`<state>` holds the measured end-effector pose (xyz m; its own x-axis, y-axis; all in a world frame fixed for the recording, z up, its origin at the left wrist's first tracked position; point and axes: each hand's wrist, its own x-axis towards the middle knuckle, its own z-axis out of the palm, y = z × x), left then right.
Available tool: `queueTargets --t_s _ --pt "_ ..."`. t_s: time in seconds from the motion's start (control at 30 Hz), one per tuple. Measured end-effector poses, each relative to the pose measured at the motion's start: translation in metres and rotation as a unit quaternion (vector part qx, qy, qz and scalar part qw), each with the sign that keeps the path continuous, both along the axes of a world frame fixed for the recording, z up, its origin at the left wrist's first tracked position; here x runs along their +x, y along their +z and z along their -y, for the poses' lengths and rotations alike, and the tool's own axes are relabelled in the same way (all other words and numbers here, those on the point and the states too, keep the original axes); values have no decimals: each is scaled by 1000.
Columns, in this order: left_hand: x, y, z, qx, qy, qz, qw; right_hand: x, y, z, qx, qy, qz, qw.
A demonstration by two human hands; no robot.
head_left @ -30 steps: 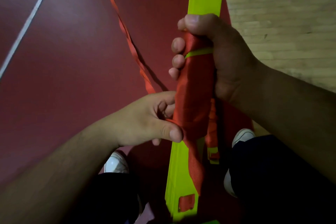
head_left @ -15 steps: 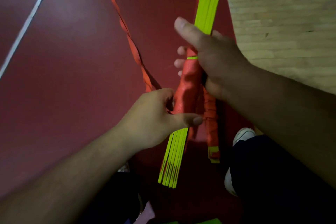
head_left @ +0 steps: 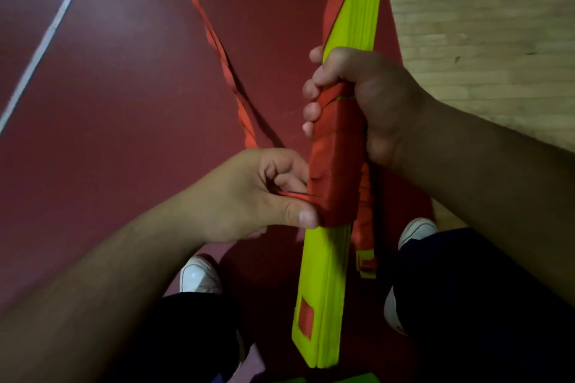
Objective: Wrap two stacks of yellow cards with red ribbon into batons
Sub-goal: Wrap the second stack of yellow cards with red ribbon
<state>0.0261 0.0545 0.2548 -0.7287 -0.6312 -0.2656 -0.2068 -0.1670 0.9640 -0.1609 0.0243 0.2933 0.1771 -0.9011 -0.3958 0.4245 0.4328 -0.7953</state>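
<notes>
A long stack of yellow cards (head_left: 323, 289) runs from the top of the view down between my knees. Its middle is bound in red ribbon wrapping (head_left: 334, 171), and a ribbon band crosses its upper end diagonally. My right hand (head_left: 367, 102) grips the stack at the top of the wrapped part, fingers curled round it. My left hand (head_left: 258, 196) pinches the ribbon at the lower left edge of the wrapping between thumb and fingers. The loose red ribbon (head_left: 217, 50) trails from my left hand up across the floor. A second wrapped stack (head_left: 365, 227) lies behind, mostly hidden.
The floor is dark red (head_left: 109, 87) with a white line (head_left: 46, 37) at the left. Pale wooden floorboards (head_left: 482, 25) fill the upper right. My white shoes (head_left: 199, 277) and dark trousers (head_left: 466, 305) are below the hands.
The stack has turned about its long axis, from its thin edges back to its broad face. My right thumb has curled down onto the wrapping. My left hand still pinches the ribbon.
</notes>
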Motion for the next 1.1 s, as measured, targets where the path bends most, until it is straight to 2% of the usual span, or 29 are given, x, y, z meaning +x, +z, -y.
queueTargets --t_s 0.2,0.33,0.4,0.47,0.5,0.57,0.63,0.67,0.73,0.8,0.9,1.1 --pt "-2 4 2 -1 -6 -18 1000 0 7 -3 -17 9 147 989" --pt "-4 7 2 -39 -93 9 995 1 6 -5 -56 32 200 978" --pt "-5 7 0 -17 -102 0 995 0 7 -6 -69 41 216 973" --pt "-7 9 -4 -7 -80 -31 996 -1 8 -3 -65 42 197 977" --pt "-8 9 -4 -14 -58 -31 998 -1 9 -2 -57 34 157 985" --pt "-9 5 -3 -79 19 39 996 3 8 0 -41 -12 40 998" --pt "-10 1 -3 -197 79 157 965 8 2 -1 -44 -60 -55 996" --pt "-11 0 -4 -228 96 189 950 11 -1 -1 -49 -76 -90 992" --pt "-14 2 -7 -245 91 188 947 13 -4 -4 -42 -95 -137 985" --pt "-17 5 -8 -216 60 138 965 10 -5 -4 -17 -104 -142 984" --pt "-12 4 -3 -104 13 20 994 6 -3 -3 -2 -83 -109 991" --pt "-2 4 3 -45 -5 14 999 2 2 -2 2 -31 -34 999"
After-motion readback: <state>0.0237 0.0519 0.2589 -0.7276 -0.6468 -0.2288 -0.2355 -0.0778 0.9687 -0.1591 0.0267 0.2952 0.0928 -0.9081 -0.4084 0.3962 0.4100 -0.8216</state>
